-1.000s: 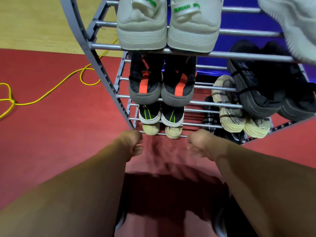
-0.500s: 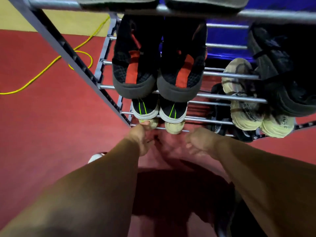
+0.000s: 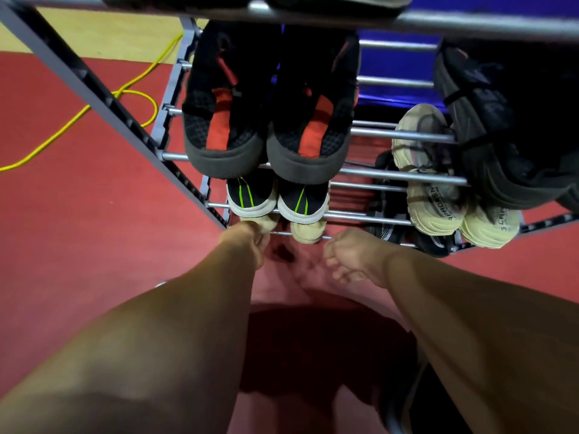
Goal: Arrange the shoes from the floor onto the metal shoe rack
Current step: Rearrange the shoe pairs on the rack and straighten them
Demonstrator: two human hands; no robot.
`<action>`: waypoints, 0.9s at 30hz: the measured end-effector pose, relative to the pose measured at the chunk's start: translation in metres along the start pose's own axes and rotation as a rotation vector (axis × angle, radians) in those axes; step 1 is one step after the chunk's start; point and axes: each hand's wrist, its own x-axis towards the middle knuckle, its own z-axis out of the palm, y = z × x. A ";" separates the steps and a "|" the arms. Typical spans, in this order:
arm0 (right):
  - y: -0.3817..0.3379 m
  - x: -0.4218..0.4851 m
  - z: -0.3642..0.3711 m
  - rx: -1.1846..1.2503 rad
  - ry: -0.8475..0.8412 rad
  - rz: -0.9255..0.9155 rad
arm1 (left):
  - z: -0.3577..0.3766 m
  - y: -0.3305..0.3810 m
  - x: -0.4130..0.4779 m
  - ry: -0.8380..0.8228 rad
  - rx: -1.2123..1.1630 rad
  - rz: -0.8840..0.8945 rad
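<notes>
The metal shoe rack (image 3: 404,177) stands on the red floor and its tiers hold several pairs. A black and orange pair (image 3: 266,133) sits above a black pair with green stripes (image 3: 275,202). On the lowest tier at the left is a beige pair (image 3: 305,233). My left hand (image 3: 249,242) reaches to the heel of the left beige shoe (image 3: 266,223) and its fingers close on it. My right hand (image 3: 351,255) hovers just in front of the lowest bar, fingers loosely curled and holding nothing.
A cream chunky pair (image 3: 438,208), large black shoes (image 3: 501,145) and black mesh shoes (image 3: 388,220) fill the rack's right side. A yellow cable (image 3: 134,91) loops on the floor left of the rack. A dark shoe (image 3: 404,402) lies near the bottom edge.
The view has dropped and closed in on the lower tiers. My left hand has moved forward from in front of the rack onto the left beige shoe's heel; my right hand has stayed almost still.
</notes>
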 end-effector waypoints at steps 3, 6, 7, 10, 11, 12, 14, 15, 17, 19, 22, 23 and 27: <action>-0.003 -0.003 0.001 -0.061 -0.012 0.005 | -0.008 -0.007 -0.007 -0.006 0.107 -0.058; -0.011 -0.009 0.002 -0.132 -0.048 0.002 | -0.021 -0.010 -0.022 0.017 0.158 -0.114; -0.015 -0.012 0.003 -0.168 -0.054 0.001 | -0.027 -0.009 -0.027 0.021 0.169 -0.122; -0.025 -0.027 0.007 -0.242 -0.068 -0.030 | -0.046 -0.006 -0.055 0.005 0.237 -0.117; -0.027 -0.035 0.008 -0.266 -0.071 -0.047 | -0.052 -0.004 -0.065 0.006 0.261 -0.111; -0.028 -0.044 0.008 -0.293 -0.070 -0.061 | -0.057 -0.002 -0.077 0.003 0.280 -0.109; -0.026 -0.064 0.008 -0.360 -0.052 -0.102 | -0.069 0.003 -0.100 -0.017 0.352 -0.103; -0.026 -0.074 0.007 -0.399 -0.043 -0.130 | -0.077 0.006 -0.111 -0.040 0.404 -0.100; -0.024 -0.098 0.001 -0.514 -0.035 -0.188 | -0.093 0.011 -0.135 -0.112 0.524 -0.103; -0.024 -0.127 -0.008 -0.671 0.001 -0.241 | -0.109 0.020 -0.160 -0.139 0.641 -0.108; -0.016 -0.168 -0.022 -0.691 0.021 -0.267 | -0.123 0.039 -0.199 -0.160 0.782 -0.082; -0.012 -0.178 -0.025 -0.638 0.022 -0.279 | -0.126 0.046 -0.212 -0.179 0.825 -0.064; -0.001 -0.213 -0.034 -0.258 0.145 -0.324 | -0.136 0.066 -0.249 -0.252 0.863 0.039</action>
